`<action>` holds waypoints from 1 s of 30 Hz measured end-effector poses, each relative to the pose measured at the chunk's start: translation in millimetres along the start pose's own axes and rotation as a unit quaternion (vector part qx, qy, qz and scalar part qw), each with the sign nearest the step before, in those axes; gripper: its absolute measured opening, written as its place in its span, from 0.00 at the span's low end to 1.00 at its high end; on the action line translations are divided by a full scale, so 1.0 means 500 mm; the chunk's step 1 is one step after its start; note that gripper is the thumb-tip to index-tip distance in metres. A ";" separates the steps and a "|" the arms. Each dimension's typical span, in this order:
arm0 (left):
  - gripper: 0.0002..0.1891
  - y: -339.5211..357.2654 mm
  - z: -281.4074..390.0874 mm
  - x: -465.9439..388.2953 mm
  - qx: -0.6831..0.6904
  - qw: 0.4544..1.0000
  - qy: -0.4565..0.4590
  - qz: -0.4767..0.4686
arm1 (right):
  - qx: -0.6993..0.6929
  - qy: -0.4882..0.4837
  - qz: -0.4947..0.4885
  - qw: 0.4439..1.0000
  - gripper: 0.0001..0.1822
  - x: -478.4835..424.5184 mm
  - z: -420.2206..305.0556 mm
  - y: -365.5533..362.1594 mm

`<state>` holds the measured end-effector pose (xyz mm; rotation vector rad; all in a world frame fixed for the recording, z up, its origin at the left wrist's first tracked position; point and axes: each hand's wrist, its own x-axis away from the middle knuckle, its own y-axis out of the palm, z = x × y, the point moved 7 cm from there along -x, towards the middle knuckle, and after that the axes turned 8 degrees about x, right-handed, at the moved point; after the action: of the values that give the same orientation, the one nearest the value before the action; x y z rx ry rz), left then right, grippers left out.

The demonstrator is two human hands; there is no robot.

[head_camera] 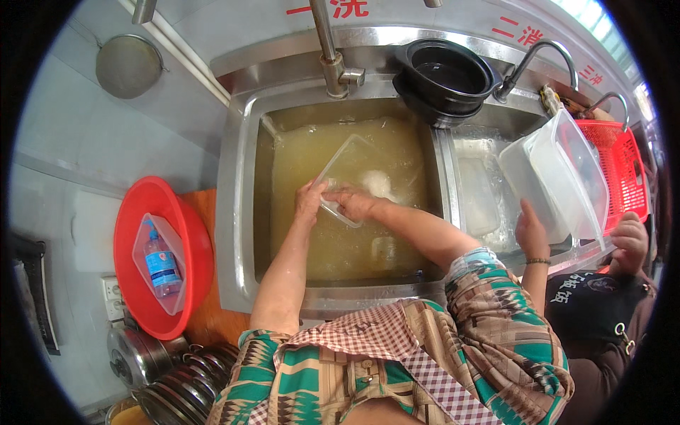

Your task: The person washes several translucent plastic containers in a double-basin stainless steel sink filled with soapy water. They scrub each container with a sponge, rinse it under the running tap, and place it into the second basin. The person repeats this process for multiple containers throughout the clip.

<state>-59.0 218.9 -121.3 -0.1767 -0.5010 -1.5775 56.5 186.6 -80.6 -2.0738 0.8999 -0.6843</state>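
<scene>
A clear rectangular plastic container is tilted in the cloudy, yellowish water of the left sink basin. My left hand grips its left rim. Right beside that, my right hand reaches over the container, its fingertips close to the left hand and touching the plastic. Whether these fingers hold anything cannot be made out. A white patch shows in the water just beyond the right wrist; it is too blurred to name.
Black pots sit stacked behind the divider, right of a faucet. At right, another person's hand is near stacked translucent containers and a red basket. A red basin at left holds a pump bottle; metal lids lie below.
</scene>
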 end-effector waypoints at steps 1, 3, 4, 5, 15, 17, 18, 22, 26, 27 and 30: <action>0.23 -0.007 -0.003 -0.004 0.000 1.000 -0.011 -0.009 | 0.043 0.006 -0.003 0.999 0.33 0.002 -0.011 -0.018; 0.24 -0.001 0.016 0.011 -0.030 0.999 -0.013 -0.006 | 0.093 0.018 0.073 0.993 0.31 -0.025 0.061 -0.002; 0.25 0.007 0.030 0.026 -0.044 0.999 -0.016 -0.004 | 0.117 0.025 0.109 0.987 0.31 -0.031 0.077 -0.007; 0.25 0.009 0.037 0.036 -0.064 0.998 -0.010 0.026 | 0.074 0.110 0.101 0.986 0.29 -0.040 0.110 0.004; 0.20 -0.058 -0.042 0.002 0.037 0.991 0.016 0.129 | -0.117 0.045 0.026 0.992 0.25 -0.043 0.003 0.015; 0.18 -0.045 -0.043 -0.003 0.053 0.996 -0.024 0.070 | -0.139 -0.012 0.004 0.990 0.25 -0.045 0.007 0.036; 0.17 -0.048 -0.036 -0.001 0.036 0.997 -0.022 0.062 | -0.150 0.009 0.007 0.989 0.25 -0.045 0.015 0.038; 0.14 -0.067 -0.023 -0.005 -0.038 0.998 -0.002 0.058 | -0.184 0.073 0.013 0.980 0.21 -0.032 0.053 0.029; 0.25 -0.040 0.027 0.022 -0.128 0.987 -0.039 0.087 | -0.090 0.203 -0.033 0.974 0.18 -0.045 0.145 0.058; 0.30 -0.027 0.038 0.036 -0.116 0.987 -0.027 0.108 | -0.064 0.222 -0.048 0.972 0.18 -0.061 0.168 0.078; 0.42 0.009 0.018 0.059 -0.257 0.936 0.118 0.210 | -0.032 0.204 -0.051 0.977 0.18 -0.098 0.243 0.161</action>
<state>-59.0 196.0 -100.2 -0.4540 0.1457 -1.2531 82.2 239.5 -222.7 -2.0821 1.0545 -1.1811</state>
